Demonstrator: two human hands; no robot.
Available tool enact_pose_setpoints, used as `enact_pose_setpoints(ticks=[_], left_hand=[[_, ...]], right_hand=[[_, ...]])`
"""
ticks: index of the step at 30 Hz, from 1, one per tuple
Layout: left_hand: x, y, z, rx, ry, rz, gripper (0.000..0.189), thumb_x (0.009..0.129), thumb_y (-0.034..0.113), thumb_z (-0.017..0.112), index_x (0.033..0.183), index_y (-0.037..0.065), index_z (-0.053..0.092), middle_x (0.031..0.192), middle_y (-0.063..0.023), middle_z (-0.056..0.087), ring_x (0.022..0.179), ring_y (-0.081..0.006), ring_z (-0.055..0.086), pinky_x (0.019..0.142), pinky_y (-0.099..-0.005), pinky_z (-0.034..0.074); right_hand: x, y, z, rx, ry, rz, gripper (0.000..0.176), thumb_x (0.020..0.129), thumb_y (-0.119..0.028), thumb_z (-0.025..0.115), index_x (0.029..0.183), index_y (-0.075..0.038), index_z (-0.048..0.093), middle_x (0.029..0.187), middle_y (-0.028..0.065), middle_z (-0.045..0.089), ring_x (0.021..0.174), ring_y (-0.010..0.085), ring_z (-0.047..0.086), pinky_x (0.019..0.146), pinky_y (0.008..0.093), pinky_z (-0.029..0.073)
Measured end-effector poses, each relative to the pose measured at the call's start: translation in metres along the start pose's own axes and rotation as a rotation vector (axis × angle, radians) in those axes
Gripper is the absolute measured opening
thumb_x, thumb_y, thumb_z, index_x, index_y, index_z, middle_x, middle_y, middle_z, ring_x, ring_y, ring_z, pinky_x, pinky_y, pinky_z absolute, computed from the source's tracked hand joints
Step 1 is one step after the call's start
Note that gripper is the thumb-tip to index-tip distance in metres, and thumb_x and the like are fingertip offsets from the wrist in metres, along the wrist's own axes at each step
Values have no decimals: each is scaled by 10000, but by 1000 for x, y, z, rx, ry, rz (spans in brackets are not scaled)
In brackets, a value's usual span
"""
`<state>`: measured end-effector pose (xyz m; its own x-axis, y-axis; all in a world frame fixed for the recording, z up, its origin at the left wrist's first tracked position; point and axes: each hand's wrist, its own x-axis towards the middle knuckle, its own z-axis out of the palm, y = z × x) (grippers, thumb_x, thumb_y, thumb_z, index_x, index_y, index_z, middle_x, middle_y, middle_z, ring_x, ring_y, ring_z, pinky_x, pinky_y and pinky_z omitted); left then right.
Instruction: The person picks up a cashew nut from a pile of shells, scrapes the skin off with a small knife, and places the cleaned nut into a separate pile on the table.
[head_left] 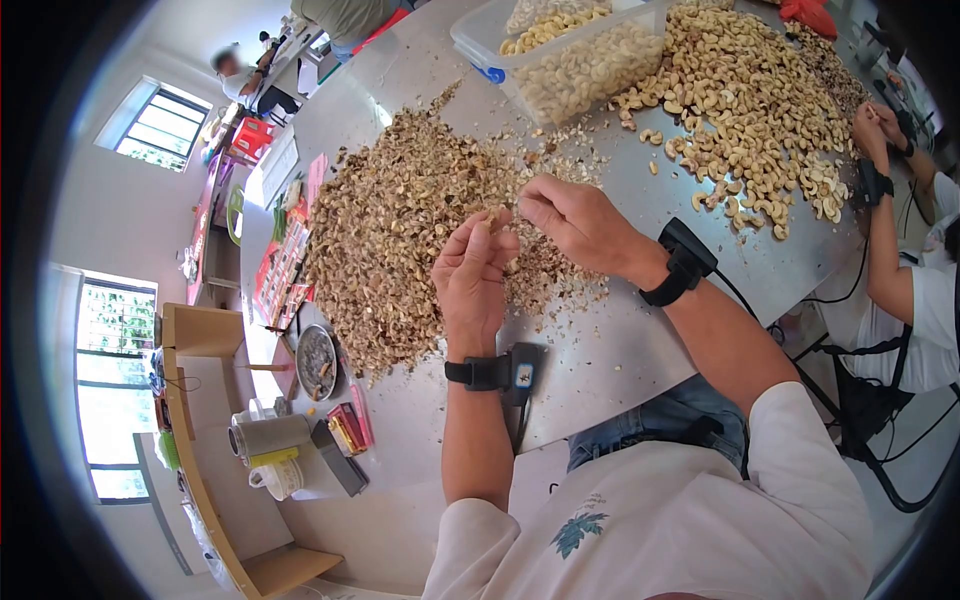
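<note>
My left hand point(475, 270) is closed in a pinch, palm turned up, over the near right side of a big heap of brown shells and skins point(385, 235). Between its thumb and fingertips shows a small pale piece that looks like a cashew nut point(492, 219). My right hand point(578, 222) is just to the right, its thumb and forefinger pinched together close to the left fingertips. Whatever it grips, if anything, is too small to make out. Loose flakes and crumbs point(560, 275) lie on the metal table point(625, 345) beneath both hands.
A clear plastic box of pale cashews point(590, 75) stands at the far side, beside a wide pile of cashews point(750, 110). Another person's hands point(877, 128) are at the right edge. A round metal dish point(316, 362) and a mug point(277, 478) stand at left.
</note>
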<state>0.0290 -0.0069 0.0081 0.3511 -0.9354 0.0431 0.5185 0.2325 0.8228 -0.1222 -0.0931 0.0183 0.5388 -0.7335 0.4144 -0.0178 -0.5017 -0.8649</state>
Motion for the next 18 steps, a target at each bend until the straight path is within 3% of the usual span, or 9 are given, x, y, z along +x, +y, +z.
enact_pose_setpoints(ticks=[4,7,13,18], left_hand=[[-1,0,3,10,12,-10,228,939,119,531,1094,-39,581,971,-182,660,758,-179,654,679,-276,548],[0,0,2,32,-30,-6,221,938,102,527,1099,-40,580,911,-157,665,722,-176,646,649,-271,540],[-1,-5,-3,73,-57,40,247,918,49,539,1148,-37,565,859,-129,662,705,-169,637,644,-264,534],[-3,-7,2,158,15,20,290,893,-5,547,1180,-50,542,922,-110,652,790,-165,635,707,-274,531]], right_hand=[[0,-6,-1,212,-36,122,175,892,-187,588,893,-14,565,704,-15,510,658,64,442,578,248,387],[0,-6,-1,264,-67,118,151,868,-163,618,853,-21,570,686,-52,458,648,38,411,569,228,366],[-1,-4,2,303,-116,135,180,829,-99,633,730,-28,500,637,-61,405,615,46,372,550,233,348],[-4,-5,3,230,-87,114,172,818,-96,633,735,-20,503,614,-20,400,597,74,378,538,264,349]])
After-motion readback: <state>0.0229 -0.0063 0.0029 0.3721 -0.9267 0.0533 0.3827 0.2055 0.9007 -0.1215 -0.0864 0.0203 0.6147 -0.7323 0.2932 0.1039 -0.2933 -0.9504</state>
